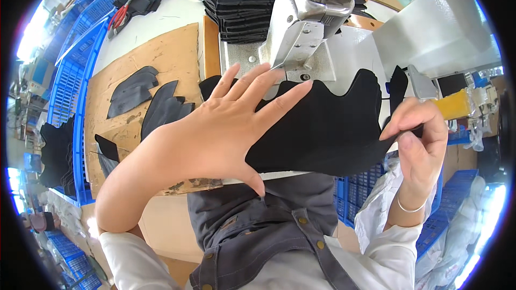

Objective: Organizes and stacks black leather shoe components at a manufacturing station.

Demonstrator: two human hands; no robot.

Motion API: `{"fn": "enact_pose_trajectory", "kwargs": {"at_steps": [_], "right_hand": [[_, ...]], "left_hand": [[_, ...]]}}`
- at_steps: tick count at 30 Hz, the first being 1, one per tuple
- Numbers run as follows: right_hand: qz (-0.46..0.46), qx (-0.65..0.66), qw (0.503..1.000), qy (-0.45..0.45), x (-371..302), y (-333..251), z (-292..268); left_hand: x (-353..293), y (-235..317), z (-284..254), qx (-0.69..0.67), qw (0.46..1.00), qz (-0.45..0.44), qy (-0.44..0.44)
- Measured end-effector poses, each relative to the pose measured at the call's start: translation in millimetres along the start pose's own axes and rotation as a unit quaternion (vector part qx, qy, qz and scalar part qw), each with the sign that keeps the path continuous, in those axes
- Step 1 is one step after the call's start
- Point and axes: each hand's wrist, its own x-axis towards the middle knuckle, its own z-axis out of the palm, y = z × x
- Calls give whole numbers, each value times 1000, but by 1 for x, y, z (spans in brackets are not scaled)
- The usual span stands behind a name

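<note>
A wide black fabric panel [322,129] with a wavy far edge lies in front of the sewing machine [301,27]. My left hand [231,113] rests across its left part, fingers spread, the thumb over the near edge. At the panel's right end, my right hand [419,139] is closed, with a small dark piece of fabric between thumb and fingers. Whether that piece joins the panel is hidden by the fingers. Just beyond this hand, a narrow black strip [396,87] stands up at the panel's corner.
Dark cut pieces [131,90] lie on a worn brown board [180,48] at left. Behind the panel stands a stack of black panels [239,8]. Red-handled scissors [119,17] lie at the far left. Blue crates [80,113] flank the table, beside a yellow object [454,104] at right.
</note>
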Motion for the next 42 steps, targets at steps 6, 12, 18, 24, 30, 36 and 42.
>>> {"fn": "enact_pose_trajectory", "kwargs": {"at_steps": [6,12,18,24,30,36,42], "right_hand": [[50,111,992,-37,8,2,21],[172,50,982,-64,12,14,24],[230,-105,955,-157,14,19,23],[107,-218,949,-200,19,22,27],[110,-215,950,-197,17,26,25],[107,-217,949,-204,17,28,24],[118,-226,945,-203,18,27,24]], "left_hand": [[0,17,-20,-400,911,29,99],[6,16,-9,-402,907,-119,44],[16,20,8,-248,961,-98,78],[16,17,10,-235,962,-117,74],[16,14,16,-222,967,-72,106],[16,15,17,-219,967,-79,101],[18,14,17,-212,970,-75,94]]}}
